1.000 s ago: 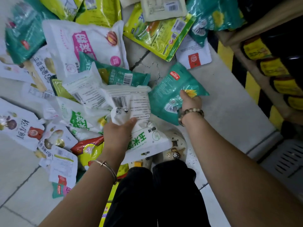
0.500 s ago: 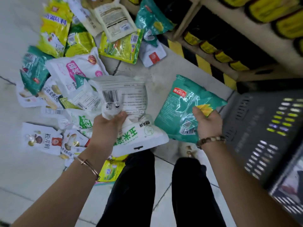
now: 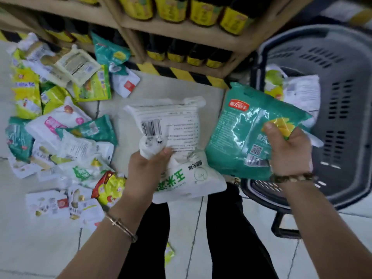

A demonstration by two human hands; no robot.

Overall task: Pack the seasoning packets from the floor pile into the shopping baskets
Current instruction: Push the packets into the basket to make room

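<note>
My left hand (image 3: 148,170) grips two white packets (image 3: 171,127) held up above the floor: one with a barcode facing me, and one with green lettering under it. My right hand (image 3: 287,150) grips a teal packet (image 3: 241,133) by its lower right corner, close to the left rim of the grey shopping basket (image 3: 346,109). The basket stands on the floor at the right and holds a few packets (image 3: 298,91). The pile of seasoning packets (image 3: 60,127) is spread over the floor at the left.
A wooden shelf (image 3: 181,27) stocked with dark bottles with yellow labels runs along the top. Below it is a yellow and black striped strip (image 3: 177,72). My legs in black trousers (image 3: 221,238) are at the bottom centre, on light floor tiles.
Both hands have lifted their packets off the pile and carried them to the right. The view has swung right, bringing the grey basket fully into sight beside the teal packet.
</note>
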